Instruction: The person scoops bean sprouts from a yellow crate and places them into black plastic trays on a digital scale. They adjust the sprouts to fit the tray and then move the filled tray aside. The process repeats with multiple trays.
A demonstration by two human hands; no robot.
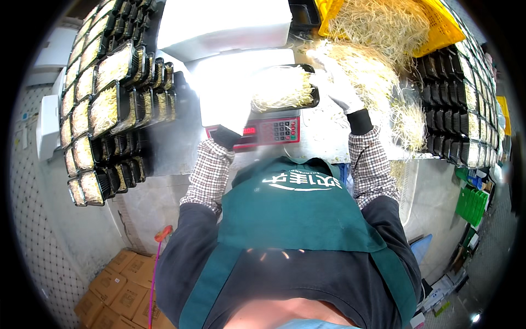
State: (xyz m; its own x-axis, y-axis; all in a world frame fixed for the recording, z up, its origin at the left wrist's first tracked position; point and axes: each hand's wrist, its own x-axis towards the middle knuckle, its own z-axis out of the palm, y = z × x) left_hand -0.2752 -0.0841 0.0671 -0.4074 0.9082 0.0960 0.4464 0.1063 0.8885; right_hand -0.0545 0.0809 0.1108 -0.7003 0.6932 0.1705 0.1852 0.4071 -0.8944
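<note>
A black plastic tray (pixel 315 92) heaped with bean sprouts (pixel 281 88) rests over the platform of a red-framed digital scale (pixel 267 130). My left hand (pixel 232 105), in a white glove, is at the tray's left end. Glare washes out its fingers, so its grip is unclear. At the tray's right end is my right hand (pixel 343 92), also white-gloved, its thumb side by the rim and its other fingers spread toward the loose sprouts (pixel 361 70). The scale's keypad and lit red display face me.
Filled sprout trays are stacked at left (pixel 109 107) and right (pixel 472 111). A white foam box (pixel 259 37) stands behind the scale. Beyond the loose heap, a yellow crate (pixel 444 35) tips sprouts onto the metal table (pixel 176 142). Cardboard boxes (pixel 123 283) lie below left.
</note>
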